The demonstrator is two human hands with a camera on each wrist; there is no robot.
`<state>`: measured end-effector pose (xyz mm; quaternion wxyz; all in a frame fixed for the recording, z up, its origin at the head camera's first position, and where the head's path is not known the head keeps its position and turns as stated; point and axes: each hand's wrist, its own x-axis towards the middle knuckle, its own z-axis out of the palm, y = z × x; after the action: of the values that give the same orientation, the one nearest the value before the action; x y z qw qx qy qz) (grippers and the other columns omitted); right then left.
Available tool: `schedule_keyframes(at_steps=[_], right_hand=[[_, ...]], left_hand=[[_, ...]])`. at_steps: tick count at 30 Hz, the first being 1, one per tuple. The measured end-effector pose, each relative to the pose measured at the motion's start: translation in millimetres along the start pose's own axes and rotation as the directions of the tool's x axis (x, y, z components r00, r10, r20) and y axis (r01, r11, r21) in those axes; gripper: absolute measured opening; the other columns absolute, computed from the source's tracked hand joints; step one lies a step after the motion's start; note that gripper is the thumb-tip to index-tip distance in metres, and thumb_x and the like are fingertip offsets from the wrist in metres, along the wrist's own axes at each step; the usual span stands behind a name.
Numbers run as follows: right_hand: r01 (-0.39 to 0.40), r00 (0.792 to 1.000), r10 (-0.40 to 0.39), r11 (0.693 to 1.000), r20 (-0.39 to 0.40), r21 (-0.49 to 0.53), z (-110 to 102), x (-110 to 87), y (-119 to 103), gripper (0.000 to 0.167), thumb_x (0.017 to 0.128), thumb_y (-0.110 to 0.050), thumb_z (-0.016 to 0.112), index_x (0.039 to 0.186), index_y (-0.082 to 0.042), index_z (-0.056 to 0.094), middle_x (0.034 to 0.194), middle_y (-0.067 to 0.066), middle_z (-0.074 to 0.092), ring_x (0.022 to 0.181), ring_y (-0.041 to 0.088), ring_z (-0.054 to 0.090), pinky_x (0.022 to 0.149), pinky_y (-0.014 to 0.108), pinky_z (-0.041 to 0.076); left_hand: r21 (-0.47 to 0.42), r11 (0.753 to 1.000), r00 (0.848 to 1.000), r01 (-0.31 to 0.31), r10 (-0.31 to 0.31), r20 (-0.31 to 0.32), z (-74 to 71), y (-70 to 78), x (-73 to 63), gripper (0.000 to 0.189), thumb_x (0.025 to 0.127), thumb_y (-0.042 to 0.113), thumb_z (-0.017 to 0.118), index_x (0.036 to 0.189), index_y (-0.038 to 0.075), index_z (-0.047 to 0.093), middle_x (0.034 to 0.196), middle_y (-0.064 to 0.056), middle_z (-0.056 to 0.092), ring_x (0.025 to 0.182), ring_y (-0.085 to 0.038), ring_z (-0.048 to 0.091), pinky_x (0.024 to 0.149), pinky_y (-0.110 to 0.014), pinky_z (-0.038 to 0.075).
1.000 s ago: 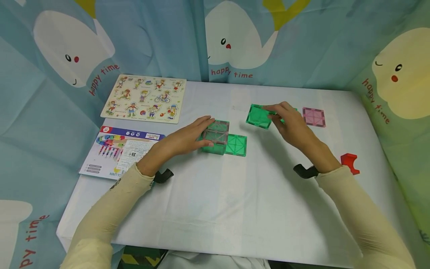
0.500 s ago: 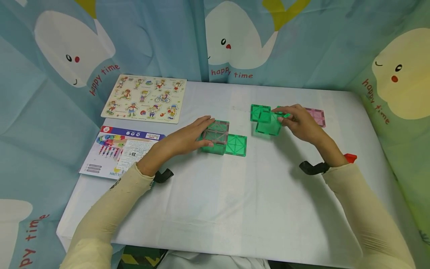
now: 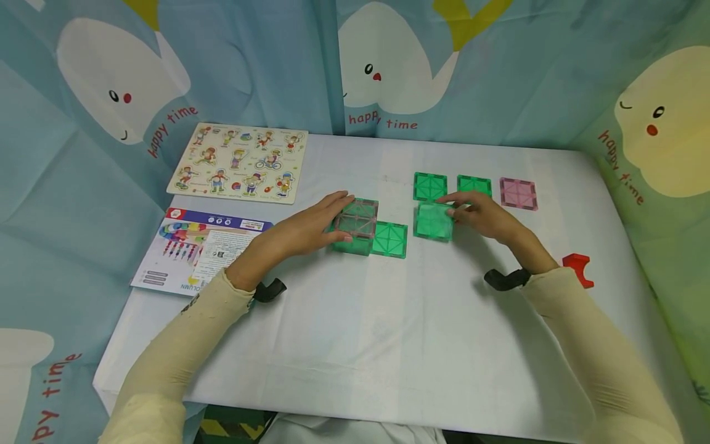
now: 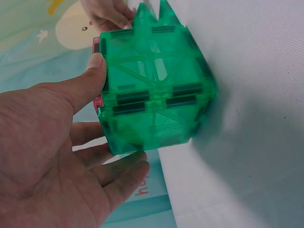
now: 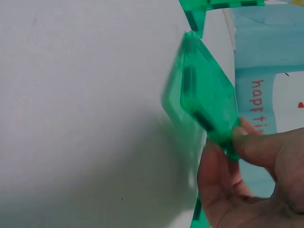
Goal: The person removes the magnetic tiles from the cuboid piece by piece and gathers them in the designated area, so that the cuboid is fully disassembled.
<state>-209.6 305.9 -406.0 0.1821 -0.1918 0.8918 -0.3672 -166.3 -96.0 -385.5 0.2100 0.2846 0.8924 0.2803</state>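
My left hand (image 3: 310, 227) holds a small box of magnetic tiles (image 3: 356, 217), its top pinkish and its sides green. In the left wrist view, the thumb presses the box's (image 4: 152, 85) upper edge while the fingers spread along another side. Against the box's right side a flat green tile (image 3: 390, 240) lies on the table. My right hand (image 3: 484, 216) pinches another green square magnetic tile (image 3: 432, 222) between thumb and fingers at one edge. In the right wrist view, that tile (image 5: 209, 90) is tilted, raised at the pinched edge just above the white cloth.
Two flat green tiles (image 3: 429, 186) and a pink tile (image 3: 518, 193) lie in a row behind my right hand. A red arch-shaped piece (image 3: 578, 269) sits by the right wrist. At the left are a picture puzzle board (image 3: 238, 163) and a printed box or booklet (image 3: 183, 259).
My right hand has lifted a green tile off the back row and carried it forward and left, towards the box. My left hand and the tile box have stayed in place.
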Motion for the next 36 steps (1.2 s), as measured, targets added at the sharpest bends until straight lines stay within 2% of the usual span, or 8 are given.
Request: schedule_keyframes(at_steps=[6, 8, 13, 16, 20, 25, 31, 36], right_hand=[[-0.076, 0.997, 0.074, 0.995, -0.031, -0.064, 10.3, 8.8, 1.0, 0.035, 0.110, -0.006, 0.054, 0.143, 0.000, 0.063, 0.099, 0.017, 0.049, 0.096, 0.030, 0.043, 0.076, 0.037, 0.039], [-0.091, 0.995, 0.086, 0.991, -0.050, -0.096, 14.7, 11.3, 0.4, 0.034, 0.110, -0.004, 0.053, 0.142, 0.002, 0.063, 0.102, 0.022, 0.053, 0.097, 0.032, 0.046, 0.080, 0.043, 0.042], [-0.095, 0.988, 0.071, 0.980, -0.135, -0.177, 26.4, 12.1, -5.4, 0.031, 0.107, 0.001, 0.057, 0.136, 0.006, 0.065, 0.131, 0.037, 0.061, 0.117, 0.050, 0.059, 0.099, 0.062, 0.050], [-0.092, 0.982, 0.051, 0.971, -0.184, -0.219, 33.0, 10.6, -8.5, 0.029, 0.105, 0.003, 0.059, 0.133, 0.007, 0.066, 0.125, 0.039, 0.058, 0.117, 0.054, 0.056, 0.095, 0.062, 0.053], [-0.091, 0.968, 0.016, 0.952, -0.249, -0.291, 40.1, 9.1, -13.2, 0.028, 0.104, 0.001, 0.063, 0.132, 0.005, 0.067, 0.119, 0.035, 0.055, 0.112, 0.047, 0.051, 0.086, 0.059, 0.050], [-0.068, 0.956, -0.037, 0.936, -0.291, -0.345, 49.7, 8.2, -25.7, 0.035, 0.105, -0.007, 0.066, 0.139, 0.001, 0.063, 0.132, 0.035, 0.051, 0.121, 0.049, 0.049, 0.090, 0.064, 0.042], [-0.021, 0.972, -0.073, 0.919, -0.221, -0.393, 61.2, 6.3, -50.4, 0.056, 0.105, -0.023, 0.070, 0.154, -0.006, 0.049, 0.145, 0.032, 0.045, 0.130, 0.050, 0.045, 0.100, 0.065, 0.039], [-0.046, 0.999, 0.029, 0.897, -0.046, -0.439, 77.3, 3.1, -67.5, 0.086, 0.099, -0.043, 0.075, 0.167, -0.015, 0.030, 0.164, 0.027, 0.032, 0.151, 0.048, 0.031, 0.110, 0.068, 0.031]], left_hand=[[0.000, 1.000, 1.000, 0.001, -0.001, -0.001, 0.0, 0.0, -0.5, 0.086, 0.106, 0.045, 0.063, 0.171, 0.015, 0.015, 0.178, -0.008, 0.007, 0.163, -0.029, 0.016, 0.129, -0.050, 0.026], [0.001, 1.000, 1.000, -0.001, 0.001, 0.000, -0.1, 0.0, -0.6, 0.087, 0.106, 0.044, 0.064, 0.171, 0.014, 0.016, 0.178, -0.008, 0.007, 0.163, -0.029, 0.016, 0.129, -0.050, 0.026], [0.000, 1.000, 1.000, -0.001, 0.001, 0.003, -0.7, 0.5, -0.8, 0.087, 0.105, 0.045, 0.064, 0.171, 0.014, 0.015, 0.178, -0.008, 0.006, 0.164, -0.028, 0.016, 0.129, -0.050, 0.026], [0.000, 1.000, 1.000, 0.000, 0.000, 0.001, -0.8, 0.6, -1.0, 0.087, 0.105, 0.045, 0.064, 0.171, 0.015, 0.015, 0.178, -0.007, 0.006, 0.164, -0.028, 0.016, 0.129, -0.049, 0.026], [0.002, 1.000, 1.000, 0.002, -0.002, 0.001, -0.6, -0.1, -0.7, 0.087, 0.105, 0.045, 0.064, 0.171, 0.015, 0.014, 0.178, -0.007, 0.005, 0.164, -0.028, 0.015, 0.129, -0.049, 0.026], [0.006, 1.000, 1.000, 0.001, -0.001, 0.005, -1.2, 0.9, -0.5, 0.087, 0.106, 0.045, 0.063, 0.171, 0.015, 0.014, 0.178, -0.007, 0.006, 0.164, -0.028, 0.015, 0.129, -0.049, 0.026], [0.019, 1.000, 1.000, 0.005, -0.006, 0.004, -1.7, 1.1, 0.8, 0.086, 0.106, 0.046, 0.062, 0.171, 0.016, 0.014, 0.178, -0.008, 0.006, 0.164, -0.027, 0.015, 0.129, -0.050, 0.027], [0.006, 1.000, 1.000, 0.006, -0.006, 0.005, -0.3, 0.0, 0.9, 0.086, 0.106, 0.045, 0.062, 0.171, 0.015, 0.014, 0.178, -0.007, 0.005, 0.164, -0.028, 0.015, 0.129, -0.050, 0.026]])
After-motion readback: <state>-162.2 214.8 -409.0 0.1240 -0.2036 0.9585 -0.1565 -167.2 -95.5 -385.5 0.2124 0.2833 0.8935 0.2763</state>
